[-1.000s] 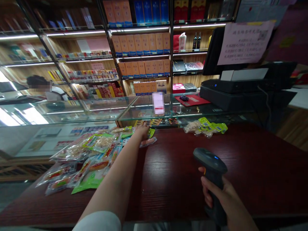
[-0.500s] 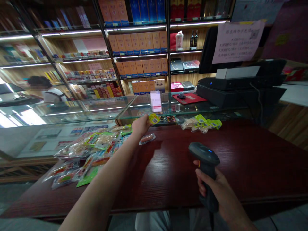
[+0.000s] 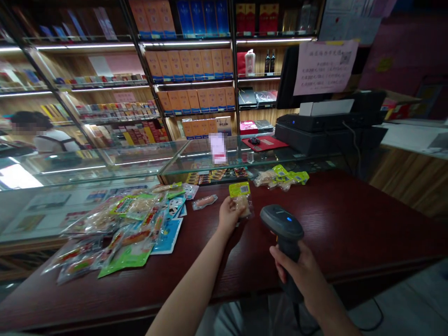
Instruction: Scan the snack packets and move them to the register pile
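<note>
My left hand [image 3: 230,215] is closed on a clear snack packet [image 3: 241,198] with a yellow-green top that carries a barcode. It holds the packet just over the dark red counter [image 3: 217,275], left of the scanner. In my right hand [image 3: 297,266] is a black handheld barcode scanner [image 3: 283,223], gripped by its handle, a blue light on its head. That head points toward the packet, a short gap between them. Several similar packets [image 3: 282,178] lie at the back of the counter. A small sausage packet [image 3: 205,201] rests alone, left of my left hand.
A pile of snack packets [image 3: 136,224] spreads over the counter's left side. Behind stands a glass display case [image 3: 182,161]. A cash drawer [image 3: 325,135] and a monitor [image 3: 289,77] stand back right. A person [image 3: 52,133] is at far left. The scanner's cable hangs below the counter's edge.
My left hand has moved right and nearer with the packet, which now hangs in full view before the scanner. The scanner stays in my right hand. The view has turned slightly right.
</note>
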{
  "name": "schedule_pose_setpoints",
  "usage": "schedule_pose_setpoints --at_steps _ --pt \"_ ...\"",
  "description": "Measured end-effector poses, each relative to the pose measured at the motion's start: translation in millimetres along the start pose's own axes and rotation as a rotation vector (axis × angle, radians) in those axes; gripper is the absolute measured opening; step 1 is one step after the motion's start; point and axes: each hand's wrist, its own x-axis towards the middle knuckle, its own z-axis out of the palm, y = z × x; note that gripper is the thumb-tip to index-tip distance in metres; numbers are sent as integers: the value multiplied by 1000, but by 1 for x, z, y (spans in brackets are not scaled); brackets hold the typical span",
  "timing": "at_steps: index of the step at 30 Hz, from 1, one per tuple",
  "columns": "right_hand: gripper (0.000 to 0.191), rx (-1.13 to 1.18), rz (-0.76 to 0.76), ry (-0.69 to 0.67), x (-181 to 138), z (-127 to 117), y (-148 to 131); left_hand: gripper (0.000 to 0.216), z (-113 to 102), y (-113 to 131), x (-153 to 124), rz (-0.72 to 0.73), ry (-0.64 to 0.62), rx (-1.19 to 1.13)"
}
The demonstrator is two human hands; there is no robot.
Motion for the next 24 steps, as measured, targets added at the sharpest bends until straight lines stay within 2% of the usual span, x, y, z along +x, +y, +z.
schedule_pose_setpoints --at_steps 6,19,24 --pt "33 -64 -35 46 -1 8 1 46 1 1 -2 23 -16 97" --pt "38 -61 -9 2 -2 10 5 46 1 2 -3 79 -37 33" --pt "42 -10 -6 41 -2 12 6 46 2 -3 -2 63 -39 -57"
